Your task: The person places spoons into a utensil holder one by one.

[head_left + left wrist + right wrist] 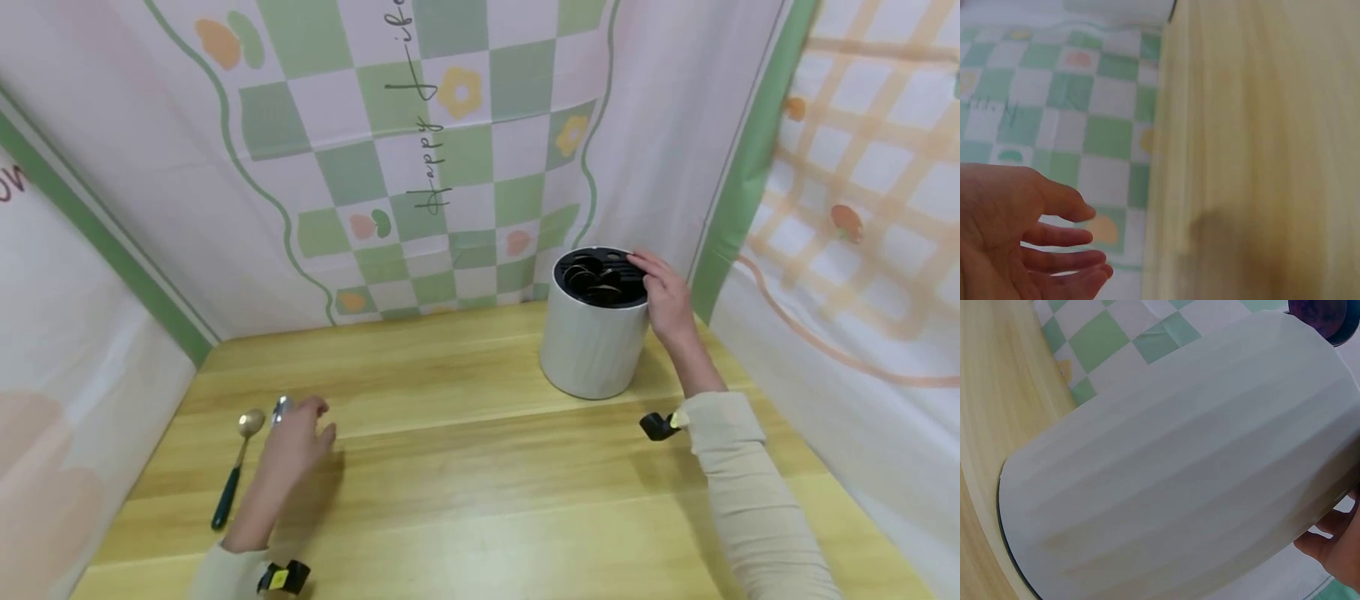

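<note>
In the head view my left hand (295, 442) is over the left side of the table, its fingers loosely bent around nothing. The left wrist view also shows this hand (1029, 237) holding nothing. A silver utensil end (281, 410) shows just beside it, the rest hidden behind the hand. Left of that lies a spoon (238, 471) with a round metal bowl and dark green handle. My right hand (667, 304) grips the right rim of a white, ribbed utensil holder (588, 350). Several dark utensils (592, 275) show in its black slotted top.
The wooden table (450, 467) bears the holder near its back right. A green-and-white checkered curtain (450, 167) hangs behind it, with more patterned cloth (847, 208) along the right. Pale cloth (67, 333) hangs on the left.
</note>
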Action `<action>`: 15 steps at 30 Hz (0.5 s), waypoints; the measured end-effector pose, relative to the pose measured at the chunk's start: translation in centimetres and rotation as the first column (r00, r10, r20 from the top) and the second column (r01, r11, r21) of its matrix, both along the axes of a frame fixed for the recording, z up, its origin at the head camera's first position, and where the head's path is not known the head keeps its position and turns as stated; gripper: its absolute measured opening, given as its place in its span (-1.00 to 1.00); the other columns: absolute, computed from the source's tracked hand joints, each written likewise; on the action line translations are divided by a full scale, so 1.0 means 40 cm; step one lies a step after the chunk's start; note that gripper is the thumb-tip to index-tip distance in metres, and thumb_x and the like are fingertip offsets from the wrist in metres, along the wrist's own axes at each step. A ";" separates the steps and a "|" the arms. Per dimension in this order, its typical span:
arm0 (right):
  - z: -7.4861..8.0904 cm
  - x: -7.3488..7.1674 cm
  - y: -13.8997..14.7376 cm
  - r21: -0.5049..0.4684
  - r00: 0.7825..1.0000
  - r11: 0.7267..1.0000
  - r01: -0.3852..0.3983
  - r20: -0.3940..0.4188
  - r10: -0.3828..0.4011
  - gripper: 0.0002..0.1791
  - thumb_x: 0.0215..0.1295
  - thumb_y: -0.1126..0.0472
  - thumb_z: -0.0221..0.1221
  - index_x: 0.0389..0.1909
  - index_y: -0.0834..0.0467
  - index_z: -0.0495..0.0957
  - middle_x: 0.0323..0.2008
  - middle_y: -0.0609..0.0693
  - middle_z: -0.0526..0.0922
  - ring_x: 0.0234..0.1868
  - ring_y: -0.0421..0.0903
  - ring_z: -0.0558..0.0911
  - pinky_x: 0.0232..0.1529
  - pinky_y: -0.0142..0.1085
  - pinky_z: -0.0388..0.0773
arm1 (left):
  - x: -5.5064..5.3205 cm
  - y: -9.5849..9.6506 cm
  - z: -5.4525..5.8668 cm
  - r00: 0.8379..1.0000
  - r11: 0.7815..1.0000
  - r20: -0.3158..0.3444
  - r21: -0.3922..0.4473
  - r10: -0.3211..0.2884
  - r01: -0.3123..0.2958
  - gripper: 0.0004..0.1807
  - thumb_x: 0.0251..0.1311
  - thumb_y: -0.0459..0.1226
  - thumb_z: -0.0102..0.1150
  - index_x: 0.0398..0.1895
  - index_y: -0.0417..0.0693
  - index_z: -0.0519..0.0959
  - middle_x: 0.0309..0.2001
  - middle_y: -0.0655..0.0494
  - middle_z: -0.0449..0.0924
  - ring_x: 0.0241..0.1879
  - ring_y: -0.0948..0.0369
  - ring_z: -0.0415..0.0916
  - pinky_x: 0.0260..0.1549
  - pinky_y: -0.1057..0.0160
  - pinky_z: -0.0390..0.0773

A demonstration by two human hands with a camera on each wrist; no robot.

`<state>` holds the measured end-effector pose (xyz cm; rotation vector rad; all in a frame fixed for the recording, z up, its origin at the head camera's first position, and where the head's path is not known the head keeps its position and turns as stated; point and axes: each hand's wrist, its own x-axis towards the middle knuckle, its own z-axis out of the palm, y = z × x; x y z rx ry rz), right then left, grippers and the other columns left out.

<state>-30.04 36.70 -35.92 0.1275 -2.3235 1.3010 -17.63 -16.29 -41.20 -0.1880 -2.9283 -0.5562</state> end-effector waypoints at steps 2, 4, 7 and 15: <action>-0.002 0.001 0.000 -0.003 1.000 1.000 0.000 0.001 0.000 -0.51 0.49 0.30 -0.24 0.28 0.27 0.48 0.43 0.15 0.37 0.52 0.13 0.22 0.58 -0.12 0.04 | 0.010 -0.025 -0.009 0.999 0.999 0.019 -0.034 0.026 -0.025 -0.61 0.17 -0.36 0.25 -0.01 -0.47 0.50 -0.08 -0.39 0.59 -0.21 -0.15 0.59 -0.25 -0.06 0.66; -0.002 0.003 0.000 -0.005 1.000 1.000 -0.002 0.001 0.002 -0.51 0.49 0.30 -0.24 0.29 0.27 0.48 0.43 0.16 0.37 0.53 0.13 0.22 0.58 -0.12 0.04 | 0.015 -0.046 -0.016 0.998 0.998 0.037 -0.050 0.047 -0.045 -0.61 0.18 -0.36 0.22 0.00 -0.48 0.46 -0.07 -0.41 0.56 -0.35 -0.07 0.57 -0.41 0.03 0.65; 0.000 0.004 0.001 -0.006 1.000 1.000 -0.003 0.003 0.003 -0.51 0.50 0.28 -0.25 0.30 0.26 0.47 0.44 0.15 0.36 0.53 0.13 0.21 0.58 -0.11 0.03 | 0.019 -0.068 -0.028 0.997 0.996 0.045 -0.064 0.063 -0.060 -0.60 0.18 -0.37 0.16 0.02 -0.46 0.38 -0.14 -0.42 0.55 -0.53 0.07 0.47 -0.62 0.20 0.51; 0.000 0.001 -0.002 0.008 1.000 1.000 -0.008 -0.003 0.008 -0.52 0.50 0.29 -0.24 0.29 0.27 0.47 0.44 0.15 0.36 0.53 0.13 0.21 0.58 -0.12 0.04 | 0.021 -0.094 -0.064 0.998 0.985 -0.005 -0.164 0.059 -0.059 -0.76 0.10 -0.43 0.11 -0.24 -0.52 0.46 -0.49 -0.35 0.51 -0.56 -0.12 0.48 -0.60 -0.05 0.51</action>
